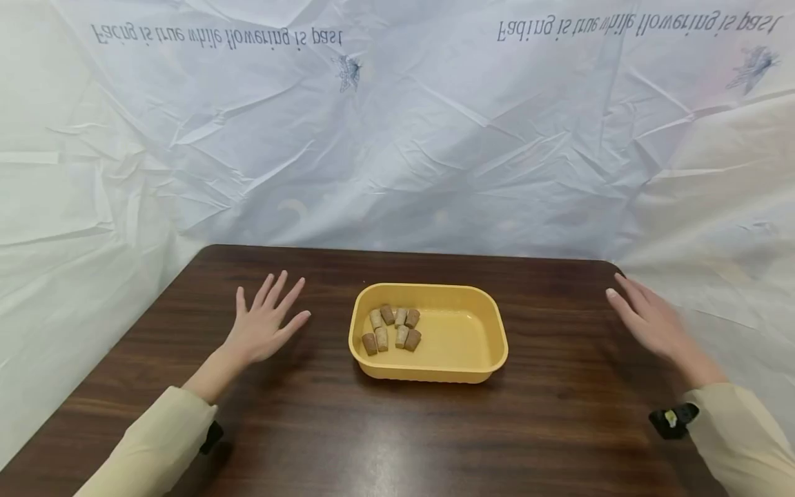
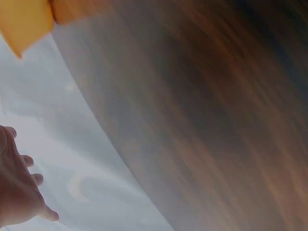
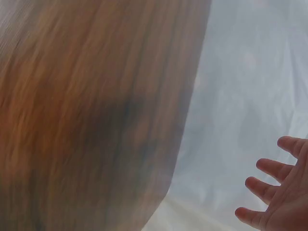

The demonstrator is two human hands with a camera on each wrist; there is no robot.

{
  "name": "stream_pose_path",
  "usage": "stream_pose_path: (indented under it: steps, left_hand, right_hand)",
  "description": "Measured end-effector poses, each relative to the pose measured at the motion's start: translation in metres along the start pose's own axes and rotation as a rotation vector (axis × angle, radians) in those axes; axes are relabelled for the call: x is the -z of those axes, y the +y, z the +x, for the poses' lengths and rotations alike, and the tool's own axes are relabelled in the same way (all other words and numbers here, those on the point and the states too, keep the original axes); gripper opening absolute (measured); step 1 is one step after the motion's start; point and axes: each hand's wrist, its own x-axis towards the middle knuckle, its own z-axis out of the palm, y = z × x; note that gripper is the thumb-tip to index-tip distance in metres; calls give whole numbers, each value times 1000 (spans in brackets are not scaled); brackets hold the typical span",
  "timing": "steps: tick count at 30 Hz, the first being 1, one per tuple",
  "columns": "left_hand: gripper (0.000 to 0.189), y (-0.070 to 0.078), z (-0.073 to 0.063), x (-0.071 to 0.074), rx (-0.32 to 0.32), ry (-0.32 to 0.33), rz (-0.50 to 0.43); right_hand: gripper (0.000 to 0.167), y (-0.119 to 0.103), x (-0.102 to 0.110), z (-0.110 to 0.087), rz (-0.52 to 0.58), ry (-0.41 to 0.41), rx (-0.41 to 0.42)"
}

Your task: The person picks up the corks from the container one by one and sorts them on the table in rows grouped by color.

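Observation:
A yellow plastic tray (image 1: pixel 459 373) sits in the middle of the dark wooden table. Several small corks (image 1: pixel 401 336), some light and some darker brown, lie together in its left half. To the left of the tray, my left hand (image 1: pixel 261 328) is spread, palm down, with nothing in it; the left wrist view also shows the tray's corner (image 2: pixel 24 24). Over by the table's right edge, my right hand (image 1: pixel 655 324) is held with fingers extended and holds nothing. In the right wrist view its fingers (image 3: pixel 274 169) are spread apart.
The wooden table (image 1: pixel 435 428) has a rounded far edge. Behind it and at both sides hangs a wrinkled white sheet (image 1: pixel 397 138) with printed lettering. A dark device (image 1: pixel 673 420) is strapped at my right wrist.

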Motion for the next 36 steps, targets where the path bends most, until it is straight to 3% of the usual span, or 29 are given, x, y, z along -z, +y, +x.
stream_pose_path:
  steps: [7, 17, 23, 36]
  left_hand:
    - [64, 29, 3, 6, -101, 19, -36]
    - [64, 56, 2, 4, -186, -33, -39]
    - [66, 65, 0, 1, -223, -55, -36]
    - [67, 73, -3, -4, -266, -67, -42]
  right_hand:
    - [52, -29, 1, 11, 182, 19, 92]
    - [53, -66, 3, 27, 230, 6, 91]
    - [54, -89, 3, 42, 231, -9, 99]
    - [48, -142, -7, 84, 238, -9, 225]
